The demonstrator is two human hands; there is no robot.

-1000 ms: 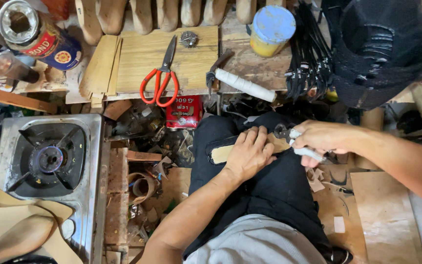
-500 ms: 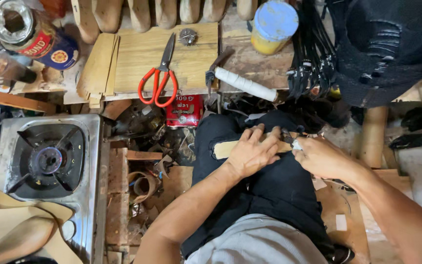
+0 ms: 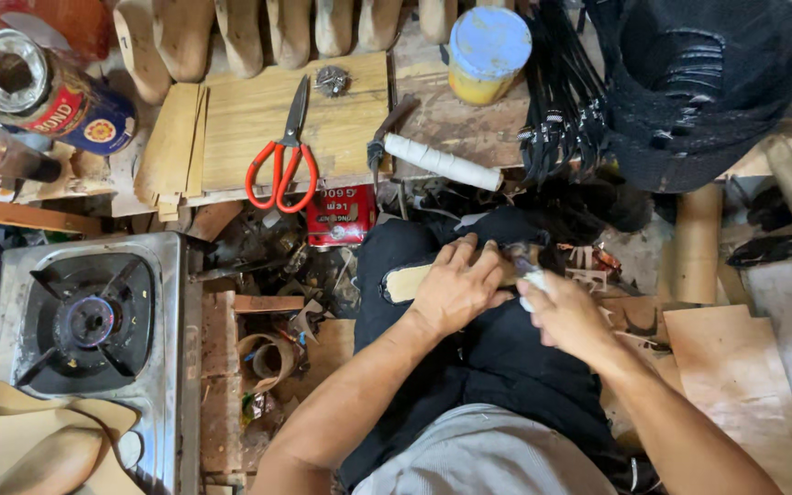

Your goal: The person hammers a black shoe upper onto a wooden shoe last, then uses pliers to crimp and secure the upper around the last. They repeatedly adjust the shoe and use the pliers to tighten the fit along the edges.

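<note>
The left hand (image 3: 458,289) presses flat on the tan insole piece (image 3: 403,282) lying across the lap, while the right hand (image 3: 563,316), closed on a small tool (image 3: 526,270), could slip into those nearby fingers.

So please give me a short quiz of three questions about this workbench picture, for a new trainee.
1. True or false: the left hand presses flat on a tan sole-shaped piece lying on the person's lap.
2. What colour are the handles of the scissors on the wooden board?
3. The gas stove is on which side of the person: A) their left, B) their right?

Key: 1 true. 2 red. 3 A. The right hand grips a small tool with a pale handle at the piece's end.
</note>
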